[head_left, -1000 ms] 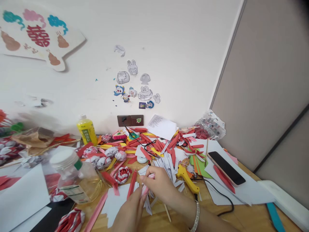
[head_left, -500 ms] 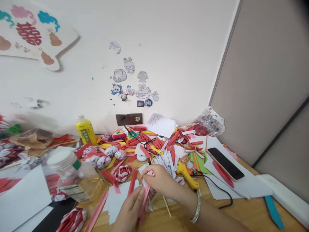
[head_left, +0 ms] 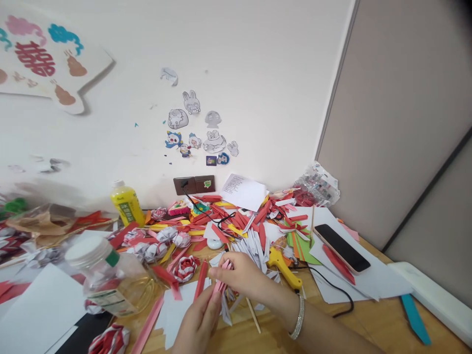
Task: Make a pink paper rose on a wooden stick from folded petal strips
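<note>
My left hand (head_left: pixel 201 317), low in the middle, pinches a folded pink paper strip (head_left: pixel 220 284) between thumb and fingers. From the right, my right hand (head_left: pixel 245 275) closes its fingers on the strip's upper end; a sparkling bracelet (head_left: pixel 298 317) circles that wrist. Part of the strip is hidden by the fingers. White paper pieces (head_left: pixel 170 307) lie left of the hands, with a red folded strip (head_left: pixel 201 280) beside them. A red-and-white paper rose (head_left: pixel 185 268) sits just beyond. Under my right hand a thin wooden stick (head_left: pixel 253 314) rests on the table.
A yellow glue gun (head_left: pixel 283 269) with a black cord lies right of my hands. Farther right is a phone (head_left: pixel 342 248) on white sheets. At left stand a clear jug (head_left: pixel 118 282) and a yellow bottle (head_left: pixel 127 204). Coloured paper strips (head_left: pixel 254 221) cover the back.
My right fingers have shifted slightly down and left along the pink paper strip, and less of it shows below my left thumb. The whole view has moved a little.
</note>
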The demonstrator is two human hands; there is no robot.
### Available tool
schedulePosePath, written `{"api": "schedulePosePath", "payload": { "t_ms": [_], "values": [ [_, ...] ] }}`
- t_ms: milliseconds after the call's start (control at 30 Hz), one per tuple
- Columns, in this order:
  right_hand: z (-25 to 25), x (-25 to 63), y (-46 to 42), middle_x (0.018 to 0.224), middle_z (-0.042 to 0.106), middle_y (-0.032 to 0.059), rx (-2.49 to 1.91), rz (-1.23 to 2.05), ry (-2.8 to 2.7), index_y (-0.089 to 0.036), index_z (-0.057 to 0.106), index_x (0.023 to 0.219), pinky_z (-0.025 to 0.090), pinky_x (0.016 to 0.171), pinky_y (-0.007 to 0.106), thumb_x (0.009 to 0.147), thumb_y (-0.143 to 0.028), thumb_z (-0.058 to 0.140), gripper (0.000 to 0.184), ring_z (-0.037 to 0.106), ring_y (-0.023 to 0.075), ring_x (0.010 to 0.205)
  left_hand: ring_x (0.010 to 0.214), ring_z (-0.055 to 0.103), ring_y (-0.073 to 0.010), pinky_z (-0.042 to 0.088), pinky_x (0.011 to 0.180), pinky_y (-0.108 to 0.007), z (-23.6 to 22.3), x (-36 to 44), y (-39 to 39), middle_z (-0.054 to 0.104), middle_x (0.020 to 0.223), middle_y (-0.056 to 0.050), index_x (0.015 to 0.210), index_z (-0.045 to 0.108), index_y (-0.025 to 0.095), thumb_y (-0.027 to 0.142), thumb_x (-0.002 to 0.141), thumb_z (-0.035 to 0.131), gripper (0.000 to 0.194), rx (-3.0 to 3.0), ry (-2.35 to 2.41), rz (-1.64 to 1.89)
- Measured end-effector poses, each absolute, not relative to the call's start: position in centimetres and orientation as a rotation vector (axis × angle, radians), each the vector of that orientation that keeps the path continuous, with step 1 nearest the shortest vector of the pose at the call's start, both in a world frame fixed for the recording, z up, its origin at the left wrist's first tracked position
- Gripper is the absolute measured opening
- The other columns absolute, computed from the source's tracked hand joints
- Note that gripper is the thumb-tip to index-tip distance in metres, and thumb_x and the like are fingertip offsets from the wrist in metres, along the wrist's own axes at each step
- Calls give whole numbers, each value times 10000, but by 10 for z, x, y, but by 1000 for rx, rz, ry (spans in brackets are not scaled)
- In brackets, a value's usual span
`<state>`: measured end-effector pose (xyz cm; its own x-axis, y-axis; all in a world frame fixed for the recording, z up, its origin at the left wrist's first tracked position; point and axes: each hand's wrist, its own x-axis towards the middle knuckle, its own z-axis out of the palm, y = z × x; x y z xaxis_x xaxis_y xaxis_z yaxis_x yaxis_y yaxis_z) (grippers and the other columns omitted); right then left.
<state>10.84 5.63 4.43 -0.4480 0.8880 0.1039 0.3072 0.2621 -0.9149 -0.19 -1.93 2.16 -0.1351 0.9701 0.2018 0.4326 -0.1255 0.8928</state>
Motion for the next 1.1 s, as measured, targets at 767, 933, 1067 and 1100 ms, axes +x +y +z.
{"api": "schedulePosePath", "payload": {
  "t_ms": [767, 933, 1067, 1100],
  "values": [
    [51, 116, 56, 590, 519, -57, -849, 972, -2026, -198, 594, 838, 310, 503, 178, 792, -329, 576, 140, 484, 92, 539, 778, 643, -203, 509, 674, -249, 13, -13, -12, 697, 720, -30, 842, 633, 200, 427, 842, 378, 341, 1812, 1667, 1166],
    [44, 117, 56, 615, 525, -42, -896, 740, -2125, -194, 569, 920, 290, 519, 199, 851, -385, 487, 218, 483, 111, 565, 882, 627, -231, 501, 751, -275, 19, -10, -15, 712, 835, -45, 886, 644, 196, 458, 825, 407, 358, 1702, 1610, 1196],
    [37, 114, 55, 611, 494, -31, -833, 707, -2136, -172, 527, 757, 286, 527, 205, 905, -328, 369, 267, 446, 107, 555, 954, 608, -242, 470, 834, -306, 19, -9, -16, 699, 970, -69, 960, 626, 189, 442, 825, 413, 357, 1652, 1544, 1192],
    [37, 113, 55, 604, 481, -33, -824, 705, -2129, -172, 516, 736, 283, 524, 206, 906, -329, 365, 276, 436, 106, 550, 973, 599, -240, 458, 853, -306, 18, -9, -16, 693, 993, -72, 974, 618, 184, 433, 827, 417, 353, 1642, 1522, 1188]
  ]
}}
